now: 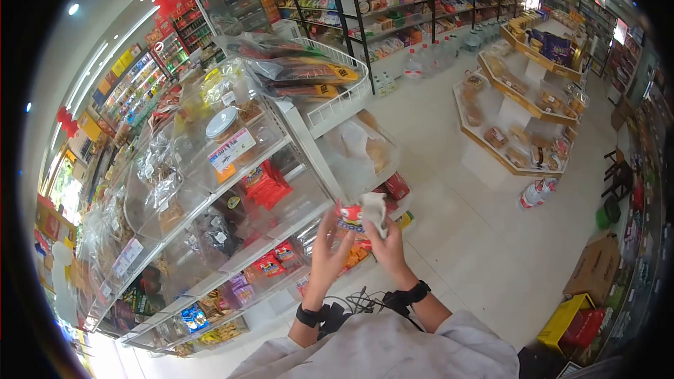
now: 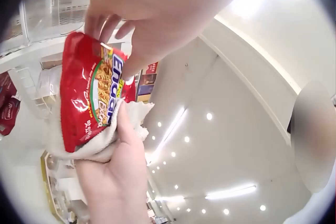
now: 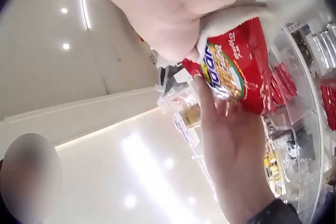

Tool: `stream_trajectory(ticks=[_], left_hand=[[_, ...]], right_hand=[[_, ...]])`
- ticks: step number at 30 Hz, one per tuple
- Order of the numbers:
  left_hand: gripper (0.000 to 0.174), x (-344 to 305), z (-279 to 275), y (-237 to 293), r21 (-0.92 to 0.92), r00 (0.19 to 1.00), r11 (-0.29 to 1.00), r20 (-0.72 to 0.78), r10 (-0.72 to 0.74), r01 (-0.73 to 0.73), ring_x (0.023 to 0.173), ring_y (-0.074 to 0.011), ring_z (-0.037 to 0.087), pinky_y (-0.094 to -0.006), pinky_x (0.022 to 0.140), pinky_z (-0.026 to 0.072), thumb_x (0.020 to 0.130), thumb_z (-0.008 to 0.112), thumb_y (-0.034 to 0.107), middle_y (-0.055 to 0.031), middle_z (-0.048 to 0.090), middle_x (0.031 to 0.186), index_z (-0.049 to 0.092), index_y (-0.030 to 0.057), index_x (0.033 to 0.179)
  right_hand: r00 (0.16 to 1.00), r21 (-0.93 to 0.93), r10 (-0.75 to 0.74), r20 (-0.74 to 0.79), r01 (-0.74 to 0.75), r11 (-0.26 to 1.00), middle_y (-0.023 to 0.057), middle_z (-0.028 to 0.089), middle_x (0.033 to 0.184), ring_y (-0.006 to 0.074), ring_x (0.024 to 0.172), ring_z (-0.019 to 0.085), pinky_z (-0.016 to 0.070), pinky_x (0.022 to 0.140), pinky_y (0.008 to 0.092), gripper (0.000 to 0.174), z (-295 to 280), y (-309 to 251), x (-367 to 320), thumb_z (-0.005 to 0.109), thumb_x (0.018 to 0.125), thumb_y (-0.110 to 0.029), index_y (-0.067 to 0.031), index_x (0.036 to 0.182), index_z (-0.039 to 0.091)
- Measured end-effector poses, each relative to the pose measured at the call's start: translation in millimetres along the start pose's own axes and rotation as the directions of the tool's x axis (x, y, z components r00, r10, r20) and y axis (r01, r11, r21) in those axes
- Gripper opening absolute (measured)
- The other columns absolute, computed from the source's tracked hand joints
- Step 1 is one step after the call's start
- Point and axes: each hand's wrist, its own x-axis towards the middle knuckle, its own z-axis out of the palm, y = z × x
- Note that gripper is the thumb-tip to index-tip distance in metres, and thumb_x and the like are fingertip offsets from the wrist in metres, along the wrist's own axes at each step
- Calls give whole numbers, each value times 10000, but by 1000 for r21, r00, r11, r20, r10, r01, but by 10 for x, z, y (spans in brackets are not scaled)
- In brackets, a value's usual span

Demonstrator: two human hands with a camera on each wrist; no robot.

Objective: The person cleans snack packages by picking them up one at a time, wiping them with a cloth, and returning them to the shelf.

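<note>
A red snack noodle packet [image 2: 84, 92] is held between both hands in front of the person, beside the snack shelf. My left hand [image 1: 328, 253] grips one end of the packet, thumb on the printed face and fingers behind it. At the other end, my right hand [image 1: 390, 251] holds a whitish cloth [image 1: 375, 212] wrapped partly round the packet, its thumb lying over the cloth in the left wrist view. The right wrist view shows the packet's printed face [image 3: 244, 69] with the cloth [image 3: 228, 22] along its edge.
Clear bins of wrapped snacks [image 1: 263, 186] line the shelf on the left, with a price card [image 1: 232, 149] on its upper edge. A white wire basket [image 1: 340, 102] tops the shelf end. Tiered bread stands [image 1: 505, 109] and a bottle pack [image 1: 537, 193] are to the right.
</note>
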Motion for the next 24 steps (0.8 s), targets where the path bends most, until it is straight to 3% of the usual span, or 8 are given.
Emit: stream_trajectory(ticks=[3, 6, 7, 11, 14, 18, 22, 24], left_hand=[[611, 9, 4, -47, -138, 959, 949, 39, -280, 283, 1113, -181, 596, -287, 962, 476, 1071, 384, 496, -95, 572, 1325, 433, 17, 1447], [595, 53, -132, -89, -455, 915, 794, 211, -343, 403, 1054, -145, 590, -277, 883, 484, 1070, 356, 526, -53, 603, 1209, 487, 41, 1390], [523, 47, -98, 279, -471, 930, 809, 83, -357, 352, 910, -107, 543, -292, 822, 469, 1071, 409, 487, -40, 601, 1032, 571, 0, 1170], [483, -35, -344, 10, -259, 919, 883, 161, -360, 392, 877, -83, 539, -260, 757, 439, 1049, 463, 498, 0, 588, 967, 596, 44, 1146], [447, -66, -343, 72, -352, 930, 875, -36, -366, 331, 855, -72, 532, -253, 737, 425, 1049, 478, 476, 22, 580, 927, 612, 56, 1128], [431, -63, -464, 88, -538, 921, 790, -60, -384, 294, 875, -81, 535, -265, 760, 435, 1046, 498, 458, 5, 592, 957, 613, 51, 1132], [448, -34, -644, -20, -443, 924, 823, 37, -380, 356, 953, -104, 573, -282, 804, 484, 1028, 542, 456, -38, 619, 1045, 598, 42, 1191], [436, -38, -688, 19, -454, 886, 769, 116, -450, 450, 998, -124, 622, -297, 813, 540, 1018, 573, 437, -38, 639, 1081, 574, 52, 1224]], right_hand=[[968, -66, -126, 216, 143, 988, 195, 572, 1369, 263, 1283, 546, 417, 1056, 371, 467, 251, -101, -149, 614, 978, -152, 14, 1398, 499], [849, -401, -409, 335, 521, 753, 251, 427, 1497, 370, 1415, 399, 340, 1137, 410, 511, 434, -277, -150, 594, 976, -149, 25, 1434, 449], [834, -407, -385, 396, 535, 740, 280, 325, 1551, 442, 1455, 283, 274, 1182, 431, 528, 421, -356, -100, 577, 978, -151, 38, 1446, 424], [943, -359, -240, 229, 311, 880, 313, 372, 1497, 465, 1386, 375, 347, 1128, 445, 507, 427, -57, 183, 565, 999, -193, 49, 1425, 435], [959, -501, -210, 191, 280, 819, 324, 422, 1440, 468, 1348, 410, 376, 1101, 451, 491, 512, -96, 137, 554, 1009, -210, 70, 1397, 446], [746, -522, -474, 467, 666, 534, 258, 494, 1400, 436, 1332, 440, 371, 1112, 453, 504, 839, -482, -193, 613, 928, -150, 56, 1370, 488], [858, -419, -409, 310, 510, 752, 239, 509, 1403, 422, 1337, 449, 365, 1124, 444, 517, 818, -293, -92, 630, 885, -94, 14, 1377, 511], [931, -370, -322, 171, 363, 855, 205, 597, 1304, 340, 1180, 599, 458, 1014, 392, 395, 682, -38, 109, 590, 983, -159, 21, 1330, 537]])
